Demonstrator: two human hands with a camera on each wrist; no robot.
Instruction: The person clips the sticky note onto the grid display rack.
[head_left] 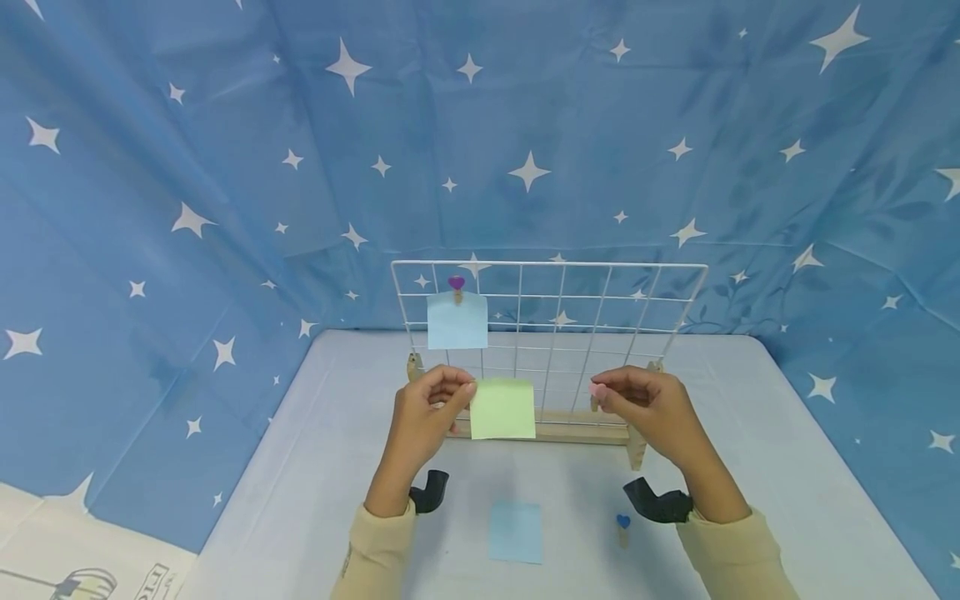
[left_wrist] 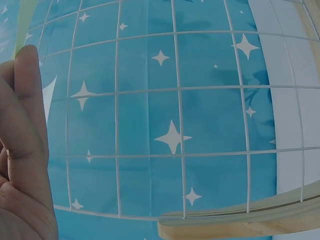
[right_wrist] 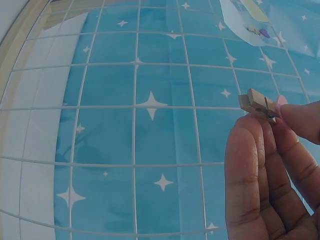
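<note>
My left hand [head_left: 433, 410] pinches a yellow-green sticky note [head_left: 503, 409] by its upper left corner, in front of a white wire grid [head_left: 551, 358]. To the right, my right hand [head_left: 651, 403] pinches a small wooden clothespin [right_wrist: 260, 106] with a pink ornament [head_left: 597, 390] between thumb and fingers. A light-blue note [head_left: 457, 323] hangs at the grid's upper left from a clothespin with a purple heart [head_left: 456, 284]. Only an edge of the green note [left_wrist: 22, 25] shows in the left wrist view, beside the fingers.
The grid stands in a wooden base [head_left: 577, 432] on a white table [head_left: 300, 467]. A second light-blue note [head_left: 515, 532] lies in front, with a blue-heart clothespin [head_left: 623, 530] to its right. Behind hangs a blue star-patterned cloth [head_left: 525, 108].
</note>
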